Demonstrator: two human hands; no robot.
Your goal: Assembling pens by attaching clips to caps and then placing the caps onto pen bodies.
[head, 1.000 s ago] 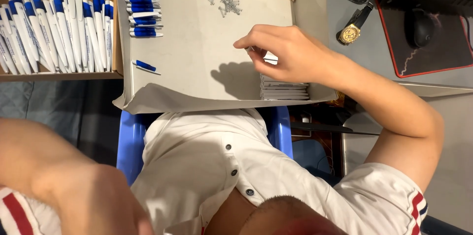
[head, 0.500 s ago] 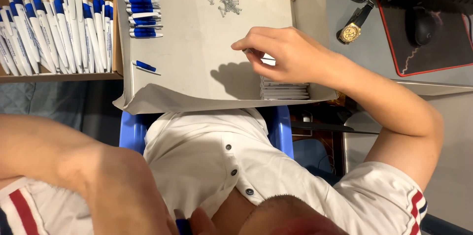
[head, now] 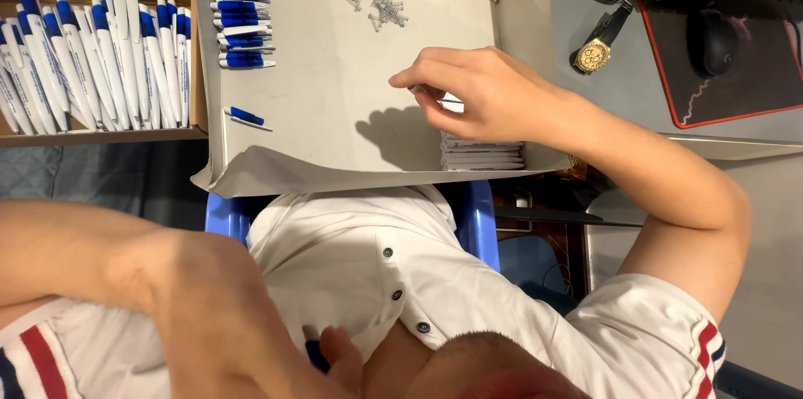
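Now, right hand (head: 485,98): we are pinching a small white pen part (head: 450,103) at our fingertips, over the stack of white strips (head: 483,154) in the shallow white cardboard tray (head: 335,115).
Left hand (head: 335,361): we are pressing it against our white shirt, fingers curling on a small blue piece (head: 316,355).
Nearby: blue-and-white pens (head: 238,10) are lining the tray's left edge; small metal springs (head: 381,7) are lying well apart.

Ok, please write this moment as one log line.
right hand: fingers on white stack in tray | left hand: at shirt, touching blue piece | blue-white pens: in rows
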